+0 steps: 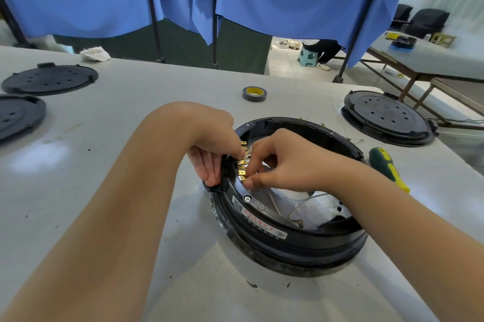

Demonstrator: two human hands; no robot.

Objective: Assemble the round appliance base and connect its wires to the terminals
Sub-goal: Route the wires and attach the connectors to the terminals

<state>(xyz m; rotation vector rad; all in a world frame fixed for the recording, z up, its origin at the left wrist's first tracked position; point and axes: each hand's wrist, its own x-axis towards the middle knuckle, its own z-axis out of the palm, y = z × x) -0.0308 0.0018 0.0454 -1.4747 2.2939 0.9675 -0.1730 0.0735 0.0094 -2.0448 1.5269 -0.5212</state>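
The round base (285, 219) is sitting open on the table (131, 117). The left hand (212, 149) is gripping its rim while the right hand (280, 162) is pinching something small, unclear what, at the brass terminals (243, 164). Each connector probably needs pushing straight on, with the rim held steady.

Our two bare forearms reach in from the lower corners of the frame and meet at its middle. Our left hand (213, 149) bends down at the wrist, fingers curled and pointing downward. Our right hand (284, 162) lies just beside it, knuckles up, thumb and fingertips (248, 183) pinched together toward the left.
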